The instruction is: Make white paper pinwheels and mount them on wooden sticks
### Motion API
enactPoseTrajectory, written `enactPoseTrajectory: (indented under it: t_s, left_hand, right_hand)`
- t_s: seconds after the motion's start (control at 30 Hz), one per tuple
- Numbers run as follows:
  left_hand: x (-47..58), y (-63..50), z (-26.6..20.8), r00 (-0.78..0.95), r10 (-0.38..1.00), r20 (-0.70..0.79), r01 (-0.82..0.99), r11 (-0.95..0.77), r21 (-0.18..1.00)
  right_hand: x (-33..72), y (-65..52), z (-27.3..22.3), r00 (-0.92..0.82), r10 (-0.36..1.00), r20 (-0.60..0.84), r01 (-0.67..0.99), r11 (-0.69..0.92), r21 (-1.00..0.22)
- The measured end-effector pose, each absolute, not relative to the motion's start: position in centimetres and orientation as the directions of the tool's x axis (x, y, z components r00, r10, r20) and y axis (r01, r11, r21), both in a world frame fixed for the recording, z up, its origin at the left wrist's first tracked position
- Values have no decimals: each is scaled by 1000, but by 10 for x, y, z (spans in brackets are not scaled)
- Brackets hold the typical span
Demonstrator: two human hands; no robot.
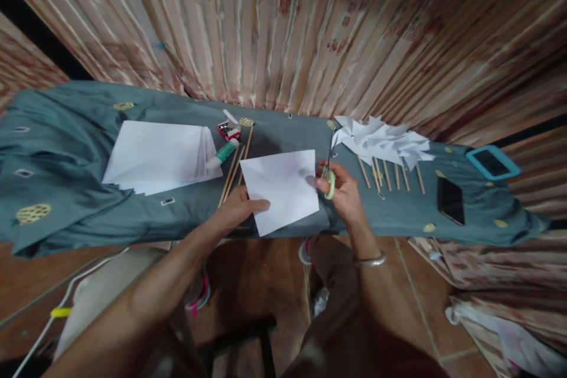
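A white square sheet of paper (286, 186) is held above the near middle of the cloth-covered table. My left hand (237, 205) pinches its lower left side, thumb on top and fingers underneath. By the sheet's right edge, my right hand (345, 192) grips scissors (329, 180) with pale green handles, their blades pointing away from me. The thumb of that hand lies close to the paper's edge; whether it touches is hard to tell. Faint crease shading shows on the sheet.
To the left lies a stack of white paper (155, 153), beside a glue stick (224, 153), wooden sticks (233, 174) and a small red-and-white box (229, 128). Paper pinwheels (376, 139) on sticks, a phone (450, 199) and a blue-framed device (492, 162) lie rightward. A pleated curtain (274, 29) hangs behind.
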State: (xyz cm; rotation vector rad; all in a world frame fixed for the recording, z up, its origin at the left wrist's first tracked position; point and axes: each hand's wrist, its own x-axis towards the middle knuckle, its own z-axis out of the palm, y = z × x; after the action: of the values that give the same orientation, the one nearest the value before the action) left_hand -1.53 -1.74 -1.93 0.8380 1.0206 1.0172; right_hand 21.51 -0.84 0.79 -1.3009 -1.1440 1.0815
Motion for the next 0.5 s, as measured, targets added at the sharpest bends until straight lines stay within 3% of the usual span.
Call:
enactPoseTrajectory:
  t_s: [0.2,0.4,0.5]
  left_hand:
    - [-15,-19,-20,250,901,-356,-215,410,886]
    - [-15,-19,-6,275,918,-285,-541,393,744]
    - [-12,-21,-6,288,913,-288,-561,405,722]
  right_hand:
    - [202,-10,2,87,990,-109,-13,-108,-994]
    - [188,-5,-8,274,956,-110,-204,-54,-977]
    - [178,-1,-12,334,939,-83,-230,-4,-973]
